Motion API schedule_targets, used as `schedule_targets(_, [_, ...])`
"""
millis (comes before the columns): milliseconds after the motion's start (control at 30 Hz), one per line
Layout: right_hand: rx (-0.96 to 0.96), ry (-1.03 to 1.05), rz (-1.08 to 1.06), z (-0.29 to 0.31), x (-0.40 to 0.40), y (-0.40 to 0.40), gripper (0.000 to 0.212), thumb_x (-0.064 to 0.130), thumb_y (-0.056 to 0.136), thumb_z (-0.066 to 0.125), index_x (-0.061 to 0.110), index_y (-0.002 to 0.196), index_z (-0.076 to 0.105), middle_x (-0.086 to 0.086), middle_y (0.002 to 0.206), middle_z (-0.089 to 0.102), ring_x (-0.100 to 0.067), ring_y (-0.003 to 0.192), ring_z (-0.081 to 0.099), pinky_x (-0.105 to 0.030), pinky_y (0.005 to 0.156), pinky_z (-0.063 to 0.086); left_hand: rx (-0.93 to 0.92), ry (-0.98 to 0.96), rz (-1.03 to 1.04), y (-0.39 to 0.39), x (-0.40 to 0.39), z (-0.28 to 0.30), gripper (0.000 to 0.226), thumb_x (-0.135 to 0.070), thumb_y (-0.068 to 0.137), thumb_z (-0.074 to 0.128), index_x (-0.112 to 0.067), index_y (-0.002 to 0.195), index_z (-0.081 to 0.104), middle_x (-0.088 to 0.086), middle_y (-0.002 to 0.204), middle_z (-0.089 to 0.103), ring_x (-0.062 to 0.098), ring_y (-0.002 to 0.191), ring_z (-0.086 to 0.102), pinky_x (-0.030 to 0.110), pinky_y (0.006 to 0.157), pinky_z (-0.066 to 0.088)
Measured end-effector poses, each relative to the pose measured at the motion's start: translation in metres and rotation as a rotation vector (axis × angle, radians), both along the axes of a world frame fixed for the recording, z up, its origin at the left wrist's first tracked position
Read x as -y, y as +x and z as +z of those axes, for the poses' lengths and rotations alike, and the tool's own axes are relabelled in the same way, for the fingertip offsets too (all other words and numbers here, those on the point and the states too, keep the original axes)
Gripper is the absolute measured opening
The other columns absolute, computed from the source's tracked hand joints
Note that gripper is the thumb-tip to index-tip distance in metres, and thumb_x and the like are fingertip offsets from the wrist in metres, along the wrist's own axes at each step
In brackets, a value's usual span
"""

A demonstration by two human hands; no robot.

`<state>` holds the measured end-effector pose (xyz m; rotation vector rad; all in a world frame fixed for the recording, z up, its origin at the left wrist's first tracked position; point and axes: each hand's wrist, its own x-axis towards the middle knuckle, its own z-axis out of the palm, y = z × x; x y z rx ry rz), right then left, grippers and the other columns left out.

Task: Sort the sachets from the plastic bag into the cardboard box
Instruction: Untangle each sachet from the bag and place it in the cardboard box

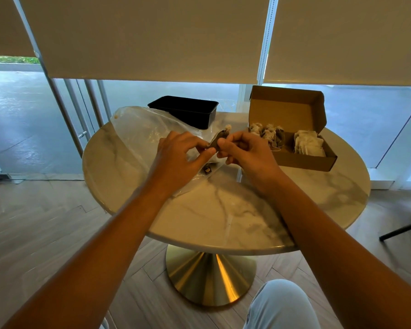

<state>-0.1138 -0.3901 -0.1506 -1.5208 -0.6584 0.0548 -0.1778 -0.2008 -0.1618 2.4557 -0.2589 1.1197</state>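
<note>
— What kind of room is it?

— There is a round marble table point(223, 217) with grey veins, and it stands on a golden cone-shaped base point(210, 279). The floor point(45, 224) is of wooden planks laid in a herringbone pattern.

— And behind the table?

— Tall glass windows point(17, 119) with thin pale frames. Two beige roller blinds point(152, 36) are pulled down over the upper part. Outside I see wet grey pavement point(14, 91) and a little green. A dark chair leg point(401, 230) shows at the right.

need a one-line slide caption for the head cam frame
Both hands, left hand and right hand, pinch a dark sachet above the plastic bag, beside the partly filled cardboard box.
</note>
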Motion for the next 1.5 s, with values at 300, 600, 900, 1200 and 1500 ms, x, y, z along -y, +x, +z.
schedule_targets(300, [-0.025,0.058,-0.032,0.002,0.002,-0.003,0.009,0.013,0.094,0.072,0.012,0.101,0.077,-0.01,0.097,0.078,-0.025,0.096,0.076,-0.032,0.088,0.061,0.084,0.247,0.072,0.0,0.004,-0.002,0.026,-0.048,0.09,0.066,-0.029,0.107,0.073,-0.009,0.099,0.067,0.019,0.098,0.056,0.035,0.081,0.039])
schedule_targets(600, [-0.187,0.197,0.128,0.01,0.009,-0.005,0.028,0.002,0.101,0.055,0.011,0.119,0.074,-0.016,0.109,0.075,-0.031,0.108,0.072,-0.03,0.079,0.059,-0.227,0.095,0.008,0.008,0.001,-0.012,0.036,-0.062,0.09,0.057,-0.045,0.119,0.067,-0.01,0.113,0.051,0.009,0.106,0.032,0.03,0.09,0.03])
schedule_targets(900, [-0.136,0.163,0.007,0.005,0.007,0.002,0.028,0.003,0.102,0.057,0.012,0.126,0.067,-0.014,0.113,0.073,-0.028,0.105,0.075,-0.031,0.081,0.059,-0.255,0.012,-0.117,0.006,0.0,-0.007,0.014,-0.049,0.095,0.059,-0.041,0.1,0.07,-0.022,0.1,0.06,0.006,0.1,0.049,0.039,0.093,0.043])
schedule_targets(1200, [-0.157,0.095,-0.023,-0.002,0.005,0.007,0.021,-0.001,0.092,0.069,0.002,0.112,0.064,-0.019,0.102,0.074,-0.033,0.098,0.076,-0.042,0.088,0.062,-0.188,-0.335,-0.217,-0.005,0.007,0.003,0.01,-0.028,0.096,0.066,-0.027,0.106,0.069,-0.015,0.095,0.07,0.001,0.093,0.066,0.012,0.08,0.05])
schedule_targets(1500, [-0.112,0.078,0.079,-0.003,0.004,0.003,0.026,-0.008,0.085,0.074,0.009,0.104,0.067,-0.012,0.094,0.073,-0.026,0.096,0.074,-0.045,0.095,0.06,-0.159,-0.447,-0.261,-0.007,0.006,0.007,0.016,-0.019,0.093,0.07,-0.021,0.109,0.073,-0.006,0.105,0.074,0.007,0.099,0.07,0.023,0.09,0.056])
